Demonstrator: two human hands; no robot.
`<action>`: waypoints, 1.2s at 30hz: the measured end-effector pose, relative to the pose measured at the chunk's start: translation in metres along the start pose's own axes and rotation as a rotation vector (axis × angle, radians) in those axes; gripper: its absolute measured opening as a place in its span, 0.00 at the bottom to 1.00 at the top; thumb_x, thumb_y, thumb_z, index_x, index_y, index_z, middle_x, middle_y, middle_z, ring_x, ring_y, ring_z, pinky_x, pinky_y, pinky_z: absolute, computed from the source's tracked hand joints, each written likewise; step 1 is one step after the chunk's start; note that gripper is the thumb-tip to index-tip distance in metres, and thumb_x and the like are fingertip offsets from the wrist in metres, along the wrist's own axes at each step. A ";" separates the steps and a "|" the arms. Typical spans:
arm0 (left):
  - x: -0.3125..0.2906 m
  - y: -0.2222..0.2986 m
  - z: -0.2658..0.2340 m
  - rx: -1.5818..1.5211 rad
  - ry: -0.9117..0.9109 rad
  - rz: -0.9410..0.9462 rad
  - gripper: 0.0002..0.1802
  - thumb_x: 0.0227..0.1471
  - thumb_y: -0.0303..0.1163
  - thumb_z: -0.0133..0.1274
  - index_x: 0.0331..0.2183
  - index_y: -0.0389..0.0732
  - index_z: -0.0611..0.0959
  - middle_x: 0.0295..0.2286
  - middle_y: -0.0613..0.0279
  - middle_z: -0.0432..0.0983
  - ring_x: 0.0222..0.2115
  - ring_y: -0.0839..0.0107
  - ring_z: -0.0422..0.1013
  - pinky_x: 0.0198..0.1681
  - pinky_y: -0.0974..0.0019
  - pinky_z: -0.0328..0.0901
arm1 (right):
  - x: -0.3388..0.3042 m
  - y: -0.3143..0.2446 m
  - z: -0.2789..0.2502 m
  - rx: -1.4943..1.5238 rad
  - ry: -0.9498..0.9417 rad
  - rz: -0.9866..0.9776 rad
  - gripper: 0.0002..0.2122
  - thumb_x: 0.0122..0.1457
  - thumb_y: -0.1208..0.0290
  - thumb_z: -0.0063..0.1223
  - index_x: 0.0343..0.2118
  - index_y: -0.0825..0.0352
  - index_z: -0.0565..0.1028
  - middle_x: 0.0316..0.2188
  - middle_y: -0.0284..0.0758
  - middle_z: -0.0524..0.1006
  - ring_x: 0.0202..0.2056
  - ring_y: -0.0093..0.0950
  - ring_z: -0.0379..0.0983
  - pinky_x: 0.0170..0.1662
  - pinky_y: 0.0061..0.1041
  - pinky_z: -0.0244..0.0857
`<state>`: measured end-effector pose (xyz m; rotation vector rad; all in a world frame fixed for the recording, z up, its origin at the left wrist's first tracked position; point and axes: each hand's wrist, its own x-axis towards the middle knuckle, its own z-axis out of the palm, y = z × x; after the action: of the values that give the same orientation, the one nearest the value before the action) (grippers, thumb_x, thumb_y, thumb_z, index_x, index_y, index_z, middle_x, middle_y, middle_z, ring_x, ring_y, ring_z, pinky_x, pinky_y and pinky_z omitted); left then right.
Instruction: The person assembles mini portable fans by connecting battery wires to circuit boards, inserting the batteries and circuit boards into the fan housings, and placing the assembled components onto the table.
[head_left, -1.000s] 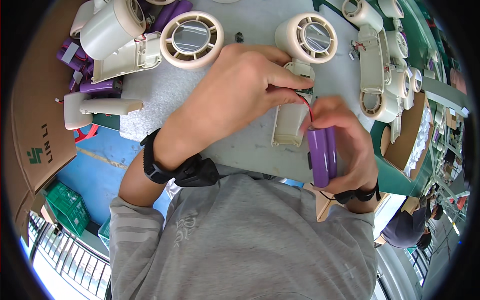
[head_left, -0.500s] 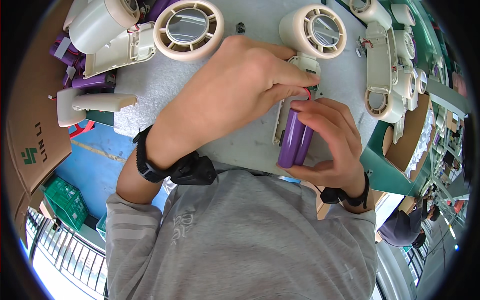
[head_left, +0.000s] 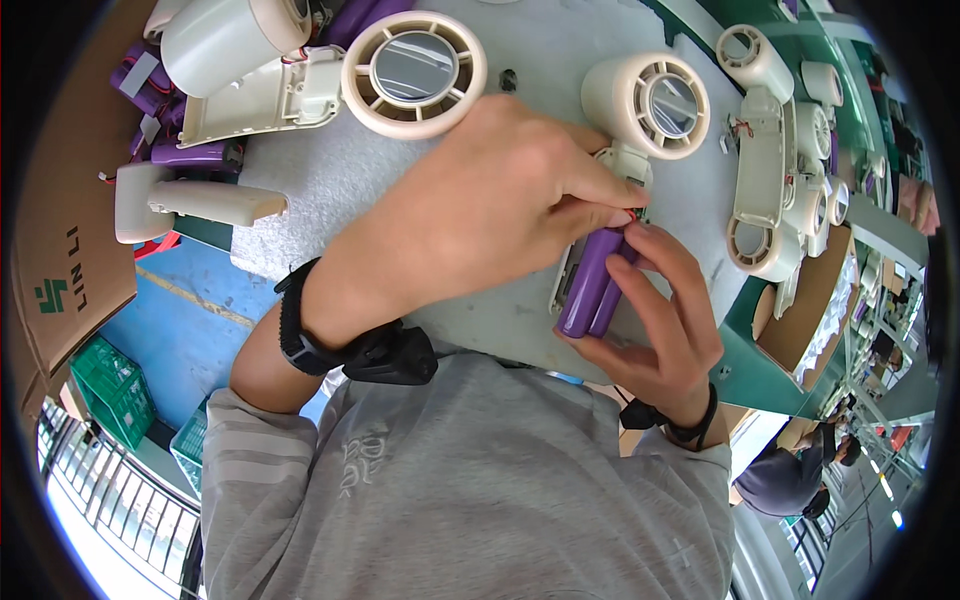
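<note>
The purple pack of paired cylindrical cells (head_left: 592,285) is above the tabletop (head_left: 480,310), over the long cream plastic handle shell (head_left: 625,162), partly covering it. The right hand's (head_left: 670,315) grip is closed around the pack, thumb at its lower end, fingertips near its upper end. The left hand (head_left: 510,190) has thumb and forefinger drawn together at the thin red wire (head_left: 631,214); whether they have hold of it is too small to tell. The cream ribbed fan head (head_left: 645,105) is already at the shell's top; the pack appears not yet seated, and the shell remains uncovered. Leftward lie loose purple packs (head_left: 195,155).
</note>
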<state>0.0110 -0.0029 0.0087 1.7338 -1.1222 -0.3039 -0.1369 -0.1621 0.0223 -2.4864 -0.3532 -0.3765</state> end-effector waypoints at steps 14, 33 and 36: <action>-0.001 -0.001 0.003 -0.052 0.045 -0.003 0.11 0.43 0.25 0.63 0.34 0.42 0.87 0.32 0.48 0.80 0.26 0.58 0.78 0.26 0.66 0.70 | 0.003 -0.014 0.002 -0.116 -0.033 0.112 0.27 0.31 0.76 0.72 0.40 0.74 0.77 0.49 0.48 0.73 0.45 0.46 0.72 0.44 0.35 0.71; -0.006 -0.002 0.005 0.029 0.052 -0.049 0.15 0.40 0.28 0.64 0.35 0.45 0.86 0.33 0.47 0.80 0.26 0.59 0.78 0.29 0.66 0.70 | 0.000 0.004 0.010 0.307 0.051 0.207 0.26 0.34 0.82 0.70 0.36 0.64 0.66 0.50 0.47 0.66 0.41 0.37 0.71 0.40 0.32 0.69; -0.006 0.002 0.002 0.018 0.023 -0.072 0.16 0.38 0.29 0.66 0.36 0.46 0.86 0.35 0.48 0.80 0.26 0.61 0.78 0.29 0.67 0.70 | 0.001 0.000 0.008 0.243 0.012 0.260 0.26 0.34 0.82 0.70 0.36 0.64 0.65 0.49 0.47 0.65 0.41 0.36 0.71 0.40 0.31 0.68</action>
<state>0.0054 0.0000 0.0078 1.7913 -1.0506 -0.3181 -0.1342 -0.1575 0.0167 -2.2537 -0.0628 -0.2266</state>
